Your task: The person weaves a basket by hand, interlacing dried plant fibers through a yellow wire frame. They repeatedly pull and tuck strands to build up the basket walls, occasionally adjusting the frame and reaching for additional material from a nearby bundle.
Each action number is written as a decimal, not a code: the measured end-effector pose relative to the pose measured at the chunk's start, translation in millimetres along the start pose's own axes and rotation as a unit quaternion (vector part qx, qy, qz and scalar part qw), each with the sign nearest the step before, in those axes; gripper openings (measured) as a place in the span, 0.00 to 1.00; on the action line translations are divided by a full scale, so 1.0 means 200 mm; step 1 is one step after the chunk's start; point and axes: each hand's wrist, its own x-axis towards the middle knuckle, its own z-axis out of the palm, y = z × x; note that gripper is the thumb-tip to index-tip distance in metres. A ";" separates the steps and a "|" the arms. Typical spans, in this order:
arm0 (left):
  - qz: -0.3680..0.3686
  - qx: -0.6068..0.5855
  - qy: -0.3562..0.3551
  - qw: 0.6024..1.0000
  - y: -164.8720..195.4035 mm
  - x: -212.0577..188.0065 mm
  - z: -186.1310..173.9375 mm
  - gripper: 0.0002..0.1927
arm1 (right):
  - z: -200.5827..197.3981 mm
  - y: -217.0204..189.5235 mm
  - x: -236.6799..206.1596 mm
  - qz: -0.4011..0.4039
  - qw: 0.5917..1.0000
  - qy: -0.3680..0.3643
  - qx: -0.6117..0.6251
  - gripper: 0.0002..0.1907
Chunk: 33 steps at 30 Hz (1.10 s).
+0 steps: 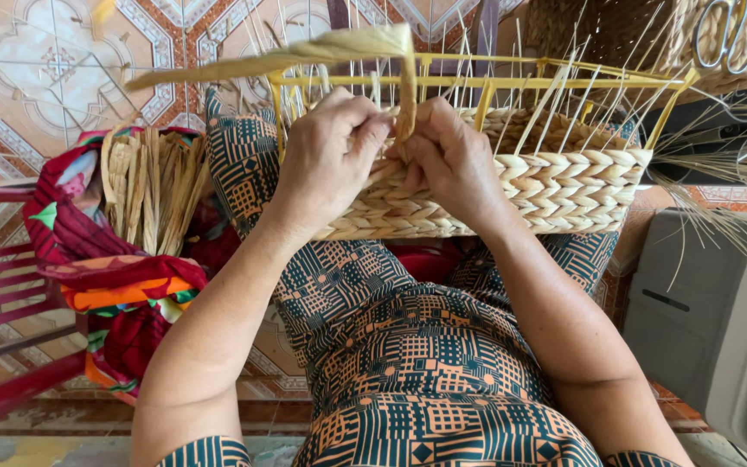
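Observation:
A half-woven straw basket [564, 186] on a yellow metal frame [520, 82] rests on my lap. My left hand [328, 160] and my right hand [447, 160] press together at the basket's near wall. Both pinch a flat pale straw strand [304, 54] that bends over the frame's top and runs off to the left. Thin upright stalks stick out above the woven rows.
A bundle of dry straw strips [150, 186] lies in a colourful cloth [122, 285] on a red stool [10, 346] at my left. A grey plastic box [719, 320] stands at my right. Scissors [728, 35] hang on a woven basket at the top right. Patterned floor tiles lie below.

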 end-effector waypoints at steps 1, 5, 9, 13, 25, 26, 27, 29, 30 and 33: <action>-0.037 -0.031 0.000 0.999 0.01 -0.03 0.00 0.11 | 0.01 0.00 0.01 0.012 1.000 0.003 -0.010 0.01; 0.012 -0.220 0.030 0.975 0.12 -0.18 -0.04 0.11 | 0.06 0.01 0.04 -0.012 0.995 0.029 -0.094 0.05; 0.119 0.009 0.120 0.986 0.18 -0.27 -0.06 0.14 | 0.08 -0.02 0.03 -0.112 0.984 0.013 -0.136 0.05; 0.088 0.320 0.109 0.937 0.09 -0.26 -0.16 0.21 | 0.06 -0.08 0.01 -0.021 0.996 -0.035 -0.082 0.05; 0.089 0.383 -0.025 0.919 0.13 -0.20 -0.15 0.34 | 0.01 -0.05 0.03 -0.046 0.993 0.052 -0.097 0.03; 0.069 0.364 -0.054 0.927 0.11 -0.19 -0.14 0.29 | 0.00 -0.06 0.02 -0.093 0.988 0.048 -0.115 0.02; 0.048 0.345 -0.084 0.934 0.09 -0.19 -0.13 0.24 | 0.00 -0.08 0.01 -0.139 0.980 0.043 -0.134 0.02; 0.008 0.312 -0.133 0.941 0.05 -0.17 -0.16 0.17 | 0.01 -0.11 -0.01 -0.202 0.968 0.019 -0.151 0.05; -0.011 0.300 -0.151 0.942 0.04 -0.16 -0.18 0.14 | 0.04 -0.12 -0.02 -0.219 0.964 0.000 -0.151 0.09; 0.100 0.328 -0.014 0.939 0.09 -0.13 -0.27 0.10 | 0.11 -0.12 0.00 -0.197 0.966 0.001 -0.169 0.09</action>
